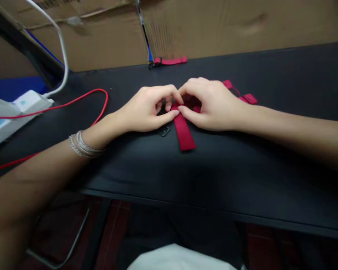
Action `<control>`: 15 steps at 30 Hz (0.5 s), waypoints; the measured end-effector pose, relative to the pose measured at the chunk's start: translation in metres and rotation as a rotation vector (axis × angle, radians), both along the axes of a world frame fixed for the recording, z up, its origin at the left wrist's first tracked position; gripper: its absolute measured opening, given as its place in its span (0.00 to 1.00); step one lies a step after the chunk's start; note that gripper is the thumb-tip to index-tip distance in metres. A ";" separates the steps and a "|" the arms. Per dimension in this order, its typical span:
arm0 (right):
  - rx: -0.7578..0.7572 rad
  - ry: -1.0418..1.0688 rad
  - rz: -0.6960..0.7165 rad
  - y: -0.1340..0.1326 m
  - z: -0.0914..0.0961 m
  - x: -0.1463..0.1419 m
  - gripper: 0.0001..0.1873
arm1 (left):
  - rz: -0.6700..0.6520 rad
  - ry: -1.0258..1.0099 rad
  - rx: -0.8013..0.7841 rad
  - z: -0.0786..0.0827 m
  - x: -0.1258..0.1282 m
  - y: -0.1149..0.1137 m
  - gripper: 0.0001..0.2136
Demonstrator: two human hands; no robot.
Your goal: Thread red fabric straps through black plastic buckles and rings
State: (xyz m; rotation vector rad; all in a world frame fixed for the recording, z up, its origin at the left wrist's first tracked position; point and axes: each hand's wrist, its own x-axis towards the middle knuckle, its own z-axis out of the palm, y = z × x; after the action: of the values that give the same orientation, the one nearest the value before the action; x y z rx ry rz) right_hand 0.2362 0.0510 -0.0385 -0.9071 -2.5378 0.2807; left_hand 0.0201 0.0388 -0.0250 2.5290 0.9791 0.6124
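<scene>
Pinching a red strap (183, 133) at its middle, your left hand (146, 108) and right hand (211, 105) meet above a black table (242, 168). Both hands are curled and nearly closed, fingertips pressed on the strap's gathered centre and almost touching one another. Your fingers hide how its layers cross. One flat tail of the strap lies on the table, running from your hands toward you. Two shorter ends (249, 98) stick out just past your right hand, on the far side. A small dark buckle (163, 131) lies just left of the strap, partly under your left hand. Silver bangles (86, 144) circle your left wrist.

Well beyond the strap, a second red strap (170, 60) with a black buckle (154, 62) lies at the table's far edge, against a cardboard sheet (214, 26). Left of the strap, a red cable (100, 98) loops across the table toward a white power strip (28, 105), which a white cable (63, 48) also reaches. Nearer you than the strap, white cloth (177, 260) shows below the table's edge.
</scene>
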 end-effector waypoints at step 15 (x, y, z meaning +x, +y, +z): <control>-0.029 -0.027 -0.029 -0.001 0.002 -0.001 0.11 | 0.029 0.013 -0.008 0.000 0.000 -0.001 0.11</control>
State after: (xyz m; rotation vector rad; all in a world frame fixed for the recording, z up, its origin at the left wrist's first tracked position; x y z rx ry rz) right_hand 0.2353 0.0500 -0.0369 -0.9638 -2.5491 0.2987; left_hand 0.0203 0.0374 -0.0254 2.5192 1.0225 0.5998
